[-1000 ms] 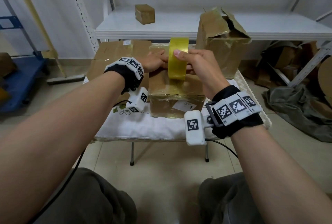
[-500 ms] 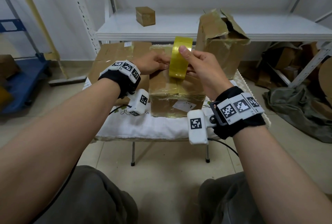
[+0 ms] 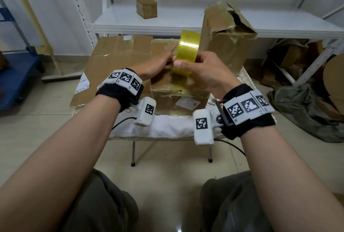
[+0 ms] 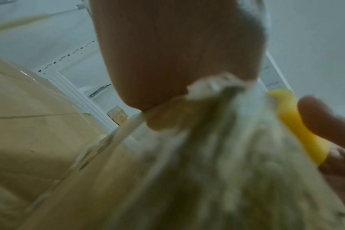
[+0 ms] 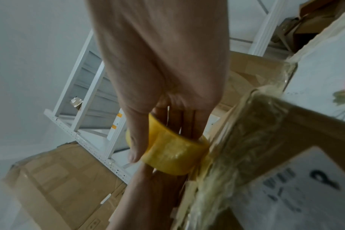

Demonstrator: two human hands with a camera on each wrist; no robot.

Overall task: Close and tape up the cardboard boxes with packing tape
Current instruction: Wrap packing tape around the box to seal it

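The right hand (image 3: 206, 71) grips the light, stiff yellow roll of packing tape (image 3: 186, 51) by its rim above the small closed brown cardboard box (image 3: 178, 99), while the left hand (image 3: 158, 64), at its nine o'clock, seems to pinch the thin, clingy free end, best held at its edge.

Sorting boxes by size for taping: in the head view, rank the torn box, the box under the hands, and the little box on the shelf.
1. Torn box
2. Box under the hands: looks about alike but nearer, so unsure
3. Little box, farthest away
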